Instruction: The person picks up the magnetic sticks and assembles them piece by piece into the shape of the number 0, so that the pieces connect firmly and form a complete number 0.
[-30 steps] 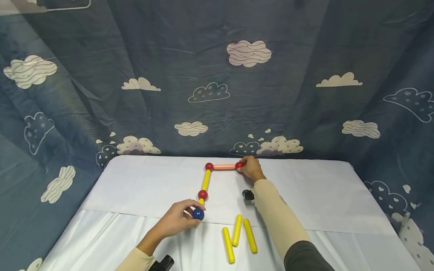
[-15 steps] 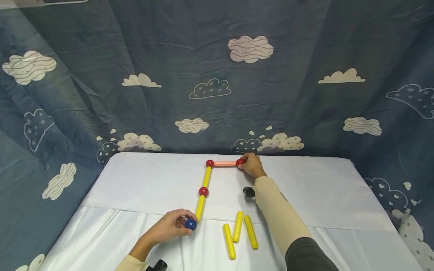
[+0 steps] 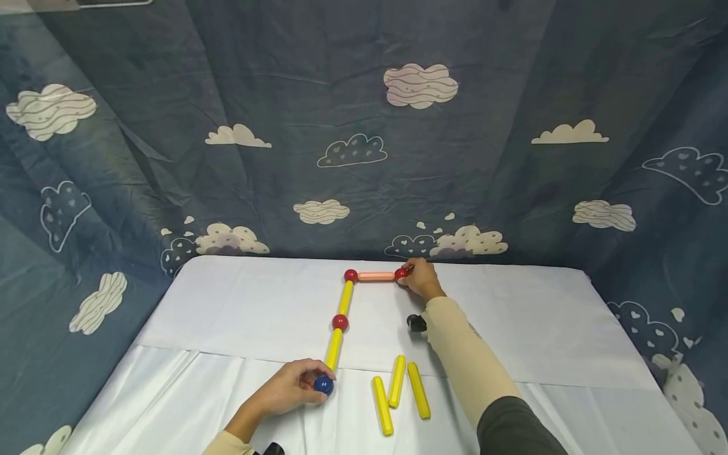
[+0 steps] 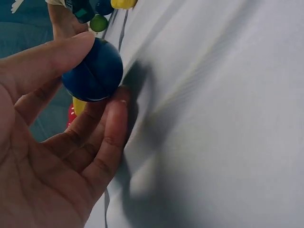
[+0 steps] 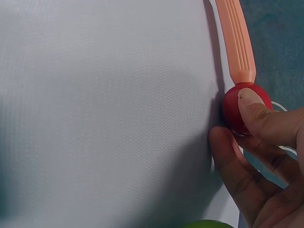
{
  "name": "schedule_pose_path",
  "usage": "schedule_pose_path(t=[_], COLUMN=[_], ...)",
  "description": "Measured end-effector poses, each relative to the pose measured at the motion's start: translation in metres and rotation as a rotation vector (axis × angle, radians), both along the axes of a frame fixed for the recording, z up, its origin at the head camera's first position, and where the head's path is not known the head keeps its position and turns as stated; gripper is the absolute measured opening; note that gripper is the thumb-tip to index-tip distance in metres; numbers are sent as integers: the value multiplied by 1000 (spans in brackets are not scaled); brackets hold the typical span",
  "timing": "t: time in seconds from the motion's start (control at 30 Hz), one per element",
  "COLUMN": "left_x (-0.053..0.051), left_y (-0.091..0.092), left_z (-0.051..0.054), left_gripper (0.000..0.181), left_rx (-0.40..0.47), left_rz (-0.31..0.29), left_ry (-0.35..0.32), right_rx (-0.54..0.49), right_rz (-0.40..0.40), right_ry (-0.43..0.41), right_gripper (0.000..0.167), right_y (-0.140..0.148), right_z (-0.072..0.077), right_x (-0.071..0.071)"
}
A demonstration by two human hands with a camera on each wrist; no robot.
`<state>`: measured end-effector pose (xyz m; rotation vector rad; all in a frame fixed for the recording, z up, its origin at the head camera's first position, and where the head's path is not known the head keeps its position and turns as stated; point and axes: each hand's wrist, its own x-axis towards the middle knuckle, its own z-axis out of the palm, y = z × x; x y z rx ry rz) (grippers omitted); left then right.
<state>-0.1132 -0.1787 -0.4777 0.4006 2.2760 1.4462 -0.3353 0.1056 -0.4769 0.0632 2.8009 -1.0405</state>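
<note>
A: Please, what does each hand do now?

B: The left hand (image 3: 290, 388) pinches the blue ball (image 3: 324, 385) between thumb and fingers. The right hand (image 3: 423, 278) is farther forward, and it grips the end red ball (image 3: 401, 275). In the right wrist view, the orange rod (image 5: 240, 52) touches this ball.

A: And what is between the hands?

B: From the right hand, the orange rod goes leftward to the corner red ball (image 3: 351, 275). From there the upper yellow rod (image 3: 345, 298) comes back to the middle red ball (image 3: 340, 322). After it comes the lower yellow rod (image 3: 333, 349), and its near end is just beside the left fingertips.

A: Is the blue ball joined to it?

B: I cannot tell, because the fingers cover this place. The step, in my judgement, is to seat the ball well on the rod's end.

A: How to do this well?

B: I would hold the ball in line with the rod and push gently along it. A sideways push could bend the chain at the middle red ball. The right hand should only steady its ball, without pulling.

A: And the three loose yellow rods (image 3: 397, 381)?

B: They lie to the right of the left hand, back from the right hand. The right sleeve (image 3: 469, 354) passes near, so I would lift it carefully.
</note>
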Motion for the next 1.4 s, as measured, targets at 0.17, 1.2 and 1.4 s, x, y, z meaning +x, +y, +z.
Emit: schedule_pose_path(t=[0.17,1.2,1.4], left_x=[-1,-11,-14], left_y=[0,14,14], left_z=[-4,-12,-15], left_gripper=[28,24,24], left_rx=[-14,-80,-73], left_rz=[10,-12,-1], left_ry=[30,68,54], right_rx=[-11,-85,-121], right_rz=[4,4,29], right_ry=[2,11,-4], right_gripper=[38,37,39], right_y=[-3,3,7], right_z=[0,1,-4], right_x=[1,-2,-2])
